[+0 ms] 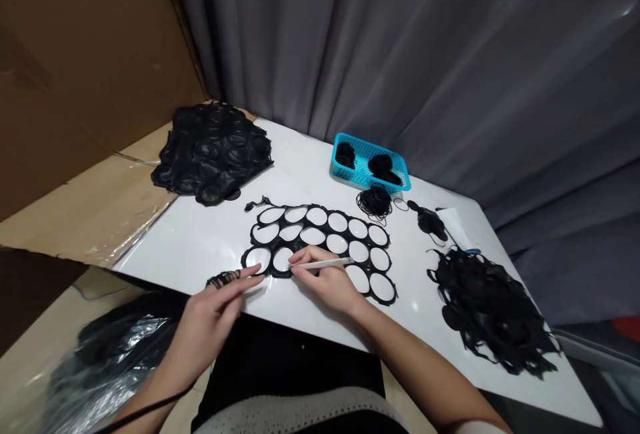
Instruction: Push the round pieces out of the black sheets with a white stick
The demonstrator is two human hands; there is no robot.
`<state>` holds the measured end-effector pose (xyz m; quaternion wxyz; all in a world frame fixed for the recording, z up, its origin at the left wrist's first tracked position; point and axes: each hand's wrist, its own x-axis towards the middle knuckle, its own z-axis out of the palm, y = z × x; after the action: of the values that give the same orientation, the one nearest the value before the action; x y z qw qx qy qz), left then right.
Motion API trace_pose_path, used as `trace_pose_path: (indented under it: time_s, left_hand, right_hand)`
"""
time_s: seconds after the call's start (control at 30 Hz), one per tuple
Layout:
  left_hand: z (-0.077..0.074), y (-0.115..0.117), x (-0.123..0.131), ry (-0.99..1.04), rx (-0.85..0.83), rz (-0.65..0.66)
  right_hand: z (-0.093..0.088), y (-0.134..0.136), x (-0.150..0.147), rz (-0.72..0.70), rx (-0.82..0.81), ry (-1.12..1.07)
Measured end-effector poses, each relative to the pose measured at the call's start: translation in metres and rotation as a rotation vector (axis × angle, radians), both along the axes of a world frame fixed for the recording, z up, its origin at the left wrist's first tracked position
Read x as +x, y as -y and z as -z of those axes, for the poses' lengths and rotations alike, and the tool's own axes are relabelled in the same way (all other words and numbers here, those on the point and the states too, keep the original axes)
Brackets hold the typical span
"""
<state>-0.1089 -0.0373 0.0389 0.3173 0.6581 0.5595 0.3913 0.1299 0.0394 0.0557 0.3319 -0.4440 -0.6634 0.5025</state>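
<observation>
A flat black sheet with rows of oval cut-outs [302, 234] lies on the white table [200, 241], its holes showing the white surface. My right hand [325, 284] is shut on a thin white stick-like tool [320, 263], possibly a pen, and the hand rests on the sheet's lower part. The tool's tip is hidden by my fingers. My left hand [215, 314] lies with extended fingers on the sheet's lower left corner. A curled black strip [225, 279] lies just beyond those fingers.
A heap of black cut material [213, 153] lies at the back left, and a looser black heap [487, 311] at the right. A blue plastic basket [345, 177] holds black bundles. Cardboard [90, 74] and a grey curtain [400, 41] border the table.
</observation>
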Motion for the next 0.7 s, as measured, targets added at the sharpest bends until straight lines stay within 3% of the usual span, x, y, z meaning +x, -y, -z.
trace_pose_path:
  time_s: [0.1, 0.2, 0.7]
  left_hand:
    - [0.019, -0.007, 0.008, -0.547, 0.312, 0.073]
    - [0.032, -0.01, 0.016, -0.784, 0.429, 0.103]
    - [0.035, -0.007, 0.012, -0.915, 0.437, 0.202]
  right_hand:
    - [0.007, -0.003, -0.007, -0.05, 0.085, 0.046]
    - [0.012, -0.003, -0.009, -0.059, 0.125, 0.077]
    - [0.013, -0.008, -0.011, -0.091, 0.131, 0.103]
